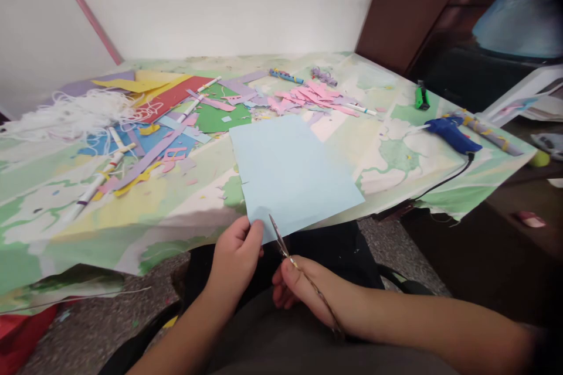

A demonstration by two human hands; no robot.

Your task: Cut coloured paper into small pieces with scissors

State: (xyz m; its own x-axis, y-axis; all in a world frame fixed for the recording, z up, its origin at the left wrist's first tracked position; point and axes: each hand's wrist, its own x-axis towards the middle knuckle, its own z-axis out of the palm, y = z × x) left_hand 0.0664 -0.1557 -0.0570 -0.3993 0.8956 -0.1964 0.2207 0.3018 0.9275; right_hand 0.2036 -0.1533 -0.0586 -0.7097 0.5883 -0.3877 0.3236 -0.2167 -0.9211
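Left hand [237, 253] pinching light blue sheet [294, 170] at its near left corner, thumb on top. Right hand [314, 287] closed round scissors [285, 251], thumb at the handle; blades point away from the body, one blade lying over the sheet's near edge. Can't tell if the blades are biting paper.

Sheet = landmark. It lies mostly flat on the patterned tablecloth [189, 214], near corner out past the table edge, small nick on its left edge. Just beyond its far left corner: green paper [226, 114]. Beyond its far edge: pink scraps [312, 94], with blue rolled tube [287, 76] behind them. Left of the sheet: blue paper [169, 139], purple strip [147, 164]; farther left, white yarn [88, 114] in a tangled heap. Well to the right of the sheet: blue glue gun [455, 136], black cord [448, 179] running off the table edge; small green item [421, 98] beyond the gun.
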